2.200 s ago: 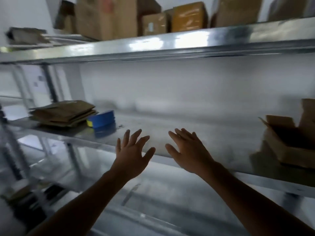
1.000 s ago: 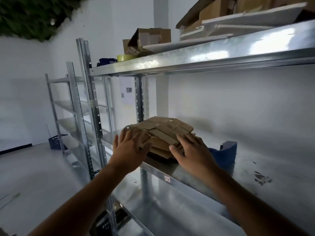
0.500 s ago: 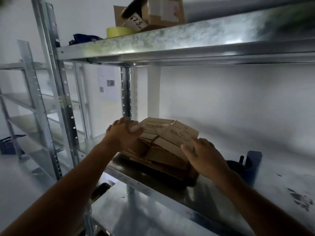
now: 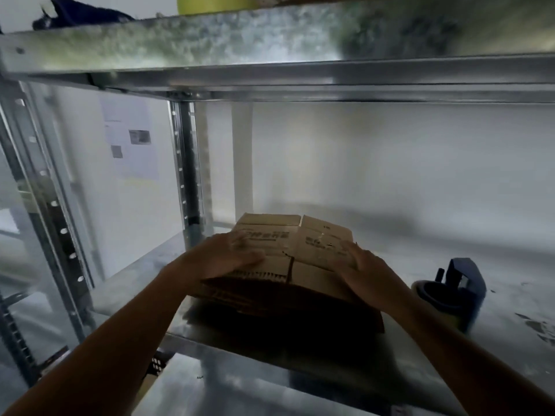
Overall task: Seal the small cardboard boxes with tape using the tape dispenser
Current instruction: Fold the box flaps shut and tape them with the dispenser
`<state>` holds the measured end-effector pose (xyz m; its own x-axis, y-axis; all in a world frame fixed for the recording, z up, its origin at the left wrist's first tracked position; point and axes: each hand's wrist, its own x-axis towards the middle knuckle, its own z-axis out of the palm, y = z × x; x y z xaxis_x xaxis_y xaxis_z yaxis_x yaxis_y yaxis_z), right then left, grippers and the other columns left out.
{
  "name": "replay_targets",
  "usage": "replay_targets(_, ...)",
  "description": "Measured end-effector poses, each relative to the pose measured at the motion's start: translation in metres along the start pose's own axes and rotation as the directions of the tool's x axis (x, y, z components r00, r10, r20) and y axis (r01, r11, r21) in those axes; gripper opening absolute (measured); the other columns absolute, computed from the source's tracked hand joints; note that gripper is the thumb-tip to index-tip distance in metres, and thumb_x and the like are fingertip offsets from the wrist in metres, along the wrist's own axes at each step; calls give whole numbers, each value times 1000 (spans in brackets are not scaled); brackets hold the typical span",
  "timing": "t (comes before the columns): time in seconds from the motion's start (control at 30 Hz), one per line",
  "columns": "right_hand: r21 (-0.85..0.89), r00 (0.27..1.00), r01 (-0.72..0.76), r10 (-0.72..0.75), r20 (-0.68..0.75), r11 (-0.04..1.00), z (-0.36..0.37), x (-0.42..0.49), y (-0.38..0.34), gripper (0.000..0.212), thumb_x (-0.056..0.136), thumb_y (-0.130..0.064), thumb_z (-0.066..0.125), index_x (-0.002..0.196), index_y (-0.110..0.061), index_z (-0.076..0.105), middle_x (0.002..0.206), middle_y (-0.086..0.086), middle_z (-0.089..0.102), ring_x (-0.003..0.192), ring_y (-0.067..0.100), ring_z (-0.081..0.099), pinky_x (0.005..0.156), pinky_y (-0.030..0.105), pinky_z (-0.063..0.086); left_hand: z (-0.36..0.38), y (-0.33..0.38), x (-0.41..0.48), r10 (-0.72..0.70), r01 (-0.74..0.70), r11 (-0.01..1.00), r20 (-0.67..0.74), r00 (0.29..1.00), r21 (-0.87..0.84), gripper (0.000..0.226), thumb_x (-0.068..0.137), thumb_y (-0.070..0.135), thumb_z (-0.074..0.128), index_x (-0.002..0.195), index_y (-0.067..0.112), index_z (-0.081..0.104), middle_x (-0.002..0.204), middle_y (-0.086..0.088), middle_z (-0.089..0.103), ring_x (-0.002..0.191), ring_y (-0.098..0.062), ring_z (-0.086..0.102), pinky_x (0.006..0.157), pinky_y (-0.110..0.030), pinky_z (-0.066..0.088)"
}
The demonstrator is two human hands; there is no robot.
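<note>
Grey metal shelf against a white wall. My left grip and right grip lie flat-fingered at 9 and 3 o'clock on the stack of flattened boxes, clasping nothing. Fetching stage, I judge; next, lift one clear. Its long axis seems to run 9-to-3, flaps toward 12. The tape dispenser sits at its 3 o'clock.

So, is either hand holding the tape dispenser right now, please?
No, the left hand and right hand rest on the stack of flattened cardboard boxes; the blue tape dispenser stands apart.
</note>
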<state>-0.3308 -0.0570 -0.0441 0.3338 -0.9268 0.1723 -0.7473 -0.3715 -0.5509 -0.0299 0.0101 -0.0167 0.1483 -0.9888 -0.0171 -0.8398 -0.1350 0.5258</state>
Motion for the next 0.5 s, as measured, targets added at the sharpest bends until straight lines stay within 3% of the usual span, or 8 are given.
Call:
replay_targets(0.1,26,1000,-27,28,-12,999,4,-2,-9,75,88,-77,43,152,-39,33,153,6,43,136,28,45,105,42,42,3,-2,-1,44,-47,996,-41,998,-78,94,63,90,63,138,34,55,118,14,69,100,-6,68,92,-29,54)
replay_targets(0.17,71,999,-19,22,-47,997,7,-3,-12,68,94,-64,51,153,-34,34,151,6,45,134,26,47,95,33,41,6,1,-4,55,-68,988,-91,994,-137,74,76,73,70,133,28,57,106,16,68,90,0,65,75,-15,51)
replay_targets(0.23,170,993,-11,30,-111,985,8,-5,-14,64,96,-56,56,152,-31,37,147,1,49,122,18,52,81,22,40,7,5,-8,59,-88,977,-150,987,-193,66,83,58,73,138,24,55,98,21,61,83,8,57,64,-7,41)
replay_targets(0.3,267,985,14,32,-168,964,7,-7,-16,63,97,-52,58,152,-29,38,144,-5,52,111,9,50,71,14,38,8,8,-10,72,-120,960,-194,978,-252,72,83,55,73,144,22,52,100,22,57,83,9,52,65,-8,37)
replay_targets(0.43,424,972,37,65,-224,905,0,-14,-16,60,96,-50,58,150,-35,40,144,-7,51,114,8,51,79,26,42,7,17,-18,88,-186,925,-290,953,-332,86,75,64,75,147,23,52,120,12,62,101,-6,60,72,-13,42)
replay_targets(0.5,510,964,79,64,-258,856,-7,-18,-16,54,96,-49,59,146,-37,44,140,-11,54,111,7,57,77,26,44,5,26,-26,129,-242,909,-322,938,-339,86,71,68,72,144,25,54,125,11,63,105,-5,63,75,-14,47)
